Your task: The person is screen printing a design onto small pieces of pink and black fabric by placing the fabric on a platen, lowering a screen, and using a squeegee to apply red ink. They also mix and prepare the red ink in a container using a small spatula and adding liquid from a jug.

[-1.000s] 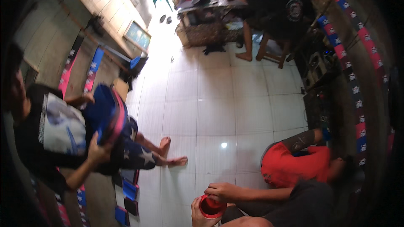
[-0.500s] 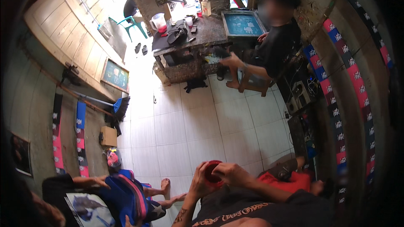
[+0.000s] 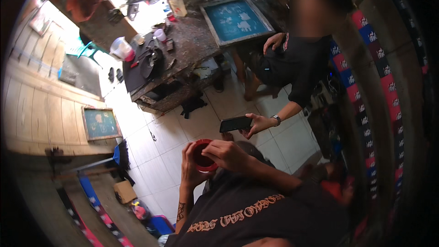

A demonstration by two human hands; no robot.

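A round, open red plastic container (image 3: 198, 148) is gripped in my left hand (image 3: 187, 167), whose fingers wrap around its side. Over the opening, my right hand (image 3: 228, 154) has its fingers bent together, with the tips inside the rim. Whatever those fingertips pinch, if anything, is too small to make out. Just beyond my hands, a co-worker's hand (image 3: 257, 125) holds out a dark smartphone (image 3: 235, 124). The phone and the container are apart.
The co-worker (image 3: 306, 59) in a black shirt sits beside a stained workbench (image 3: 187, 41). On the bench are a framed screen (image 3: 238, 20), a pitcher (image 3: 120, 48) and a cup (image 3: 160, 34). A broom (image 3: 121, 155) and a cardboard box (image 3: 125, 191) are at left. Printed cloth strips (image 3: 361, 100) line the right side.
My view has turned and come nearer the bench. The co-worker has turned toward me, phone held out. The person holding blue cloth at lower left is out of view. Both hands stay at the container.
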